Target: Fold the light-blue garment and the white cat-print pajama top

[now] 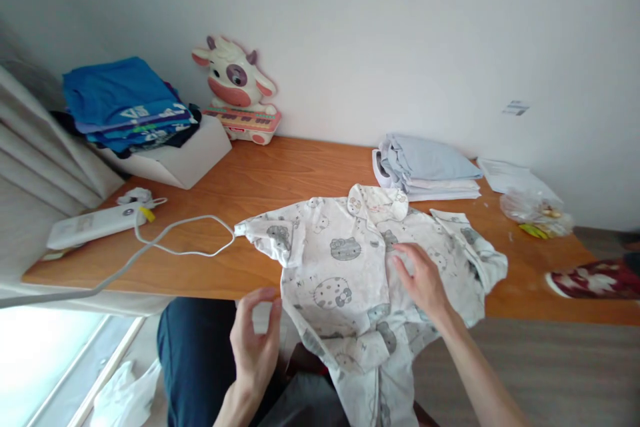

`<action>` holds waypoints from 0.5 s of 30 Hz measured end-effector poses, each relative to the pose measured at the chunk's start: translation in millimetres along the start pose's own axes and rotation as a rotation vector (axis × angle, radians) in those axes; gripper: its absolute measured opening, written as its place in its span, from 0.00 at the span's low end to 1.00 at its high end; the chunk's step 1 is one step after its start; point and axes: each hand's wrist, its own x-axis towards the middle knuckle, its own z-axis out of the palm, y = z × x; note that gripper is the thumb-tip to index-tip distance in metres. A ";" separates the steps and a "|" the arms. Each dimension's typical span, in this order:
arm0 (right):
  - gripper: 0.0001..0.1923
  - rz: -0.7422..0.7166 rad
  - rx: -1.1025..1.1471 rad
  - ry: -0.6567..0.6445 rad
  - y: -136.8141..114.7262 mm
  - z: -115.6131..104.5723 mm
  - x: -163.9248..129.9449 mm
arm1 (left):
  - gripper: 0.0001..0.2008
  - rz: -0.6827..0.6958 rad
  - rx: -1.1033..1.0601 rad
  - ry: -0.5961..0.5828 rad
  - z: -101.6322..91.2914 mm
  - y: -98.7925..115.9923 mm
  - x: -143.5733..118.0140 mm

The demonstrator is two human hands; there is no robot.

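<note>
Single head-worn view, facing forward and down, seemingly close over the table point(280, 173) (wide-angle)

Soft, even daylight, overexposed glare at lower left, faint shadows, and wide-angle bending at the edges.

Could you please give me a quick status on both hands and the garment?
Left hand open, at white printed shirt edge. Right hand flat on shirt, open. Shirt spread on wooden table, hem hanging off. White cable beside left sleeve.
</note>
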 end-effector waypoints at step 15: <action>0.17 -0.324 0.072 -0.433 -72.1 51.6 -148.3 | 0.14 0.047 -0.074 -0.697 33.7 -3.0 -123.0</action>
